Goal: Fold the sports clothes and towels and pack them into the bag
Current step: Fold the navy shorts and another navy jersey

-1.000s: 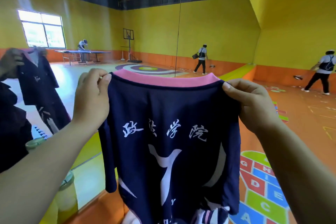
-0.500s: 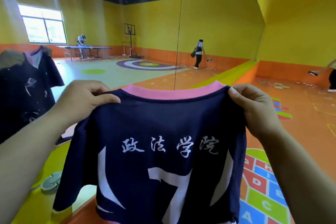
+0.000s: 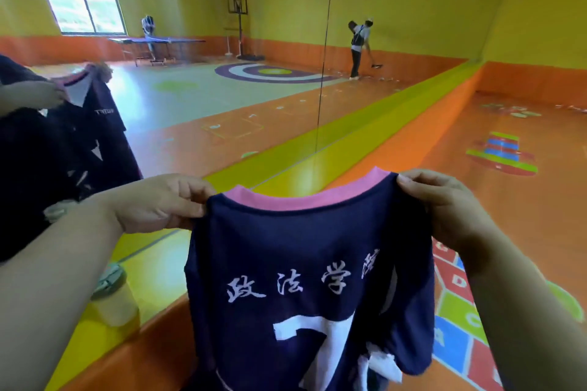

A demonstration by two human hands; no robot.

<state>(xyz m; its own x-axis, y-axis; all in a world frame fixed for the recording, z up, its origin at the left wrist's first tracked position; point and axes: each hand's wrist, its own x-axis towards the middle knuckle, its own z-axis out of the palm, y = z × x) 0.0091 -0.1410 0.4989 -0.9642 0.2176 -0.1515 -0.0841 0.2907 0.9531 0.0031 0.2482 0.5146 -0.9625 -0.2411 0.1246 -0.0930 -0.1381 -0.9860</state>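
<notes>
Both hands hold the navy number-7 jersey (image 3: 305, 251) up in the air, its printed back toward the camera. The left hand (image 3: 158, 203) pinches the shoulder just left of the jersey's pink collar (image 3: 301, 200), and the right hand (image 3: 444, 209) pinches the shoulder just right of it. Low to the jersey's left stands a lidded pale tumbler (image 3: 114, 298).

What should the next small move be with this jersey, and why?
Probably bring the two hands together so the jersey folds in half lengthwise. The left hand and right hand each pinch a shoulder beside the pink collar, and the shirt hangs open and unfolded in the air, printed side toward the camera.
</notes>
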